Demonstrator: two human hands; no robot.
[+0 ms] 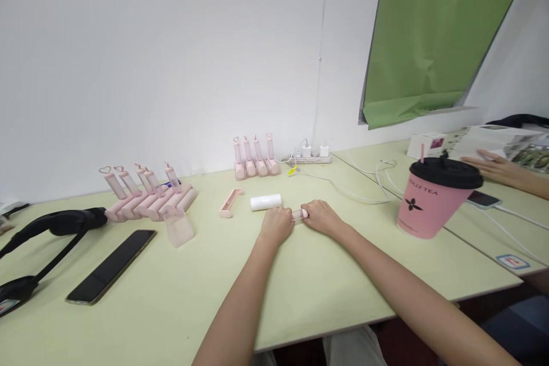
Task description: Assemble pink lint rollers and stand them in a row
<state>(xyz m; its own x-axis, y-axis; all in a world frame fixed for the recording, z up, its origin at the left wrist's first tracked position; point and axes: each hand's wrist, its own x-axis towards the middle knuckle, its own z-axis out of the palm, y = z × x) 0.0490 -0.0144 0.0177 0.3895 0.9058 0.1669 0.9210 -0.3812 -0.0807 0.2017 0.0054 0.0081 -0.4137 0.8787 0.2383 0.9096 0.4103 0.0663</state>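
My left hand (277,225) is closed on one end of a short pink-and-clear tube (298,215), low over the table. Fingers of my right hand (320,217) grip its other end; most of the tube is hidden in the hands. A white roll (266,202) lies just behind my left hand. To the left rests a pink roller frame (230,203). Further left stands a translucent pale pink cover (179,230), in front of a row of pink rollers (150,200) with clear handles and rings. A second row of similar rollers (257,167) stands by the wall.
A pink lidded cup (429,203) stands right of my right arm. On the left lie a phone (111,267) and a black headset-like strap (47,229). White cables run from a power strip (309,158). Another person's hand (493,164) is at the far right.
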